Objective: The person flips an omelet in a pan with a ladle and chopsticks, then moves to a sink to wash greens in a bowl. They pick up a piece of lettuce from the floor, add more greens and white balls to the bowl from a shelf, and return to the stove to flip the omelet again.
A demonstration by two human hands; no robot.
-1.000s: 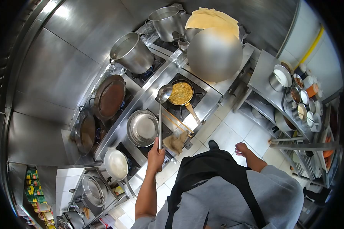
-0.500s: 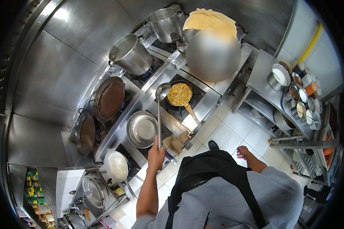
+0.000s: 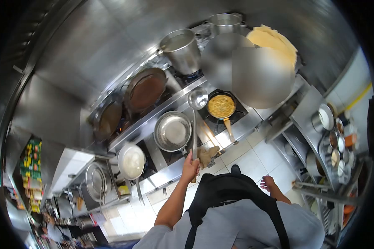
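My left hand [image 3: 190, 167] is closed around the handle of a long metal ladle [image 3: 194, 128]. The ladle's bowl is raised over the stove, left of a small black pan [image 3: 227, 114] with a wooden handle. A yellow-brown omelette [image 3: 221, 106] lies in that pan. Just left of the ladle is a bare metal frying pan [image 3: 173, 131]. A brown cloth [image 3: 207, 156] lies by my left hand at the stove's front edge. My right hand [image 3: 268, 183] hangs over the floor at my side, fingers loosely apart, holding nothing.
Large pots [image 3: 180, 52] and two dark pans [image 3: 147, 90] stand along the back burners. A white-coated pan [image 3: 131, 161] sits at the left. Chopsticks [image 3: 210, 133] lie on the stove. Shelves with ingredient bowls [image 3: 326, 117] are at right. Another person [image 3: 55, 230] shows at lower left.
The view has turned, so the stove appears shifted to the right and the other person has come into view. The ladle stays in my left hand; my right hand remains at my side.
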